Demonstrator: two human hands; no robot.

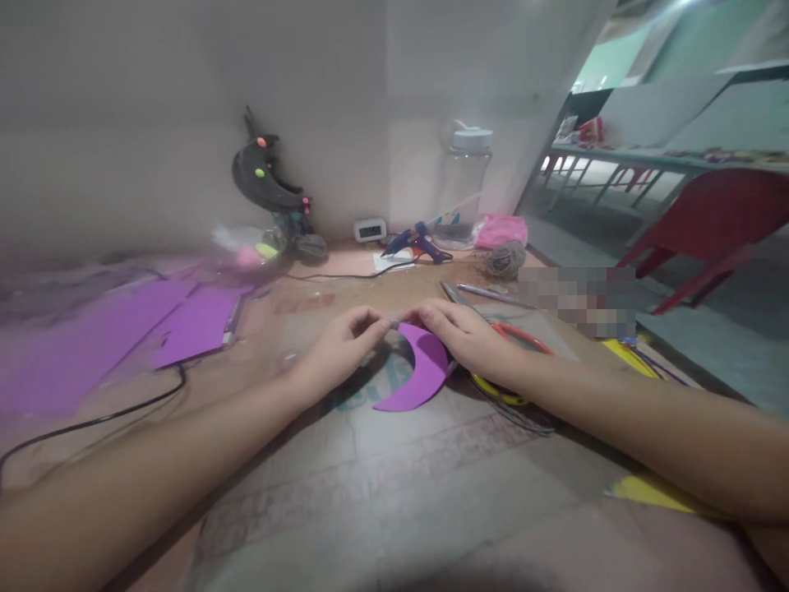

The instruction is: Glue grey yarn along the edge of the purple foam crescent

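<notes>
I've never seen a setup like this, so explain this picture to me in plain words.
No machine here: these are a person's two bare hands. One camera, worn on the head, looks forward and down at the wide table. The right hand holds a thin, flat purple crescent near its upper end; the left hand has its fingertips together close by, but what they grip is unclear. Flat purple sheets lie to the left, scissors with an orange-red handle to the right. Farther back are a blue glue gun, a ball of grey yarn and a clear bottle.

Near tabletop (370, 510) allows passage; scissors (523, 332) (orange-handled) crowd right hand (462, 333).
</notes>
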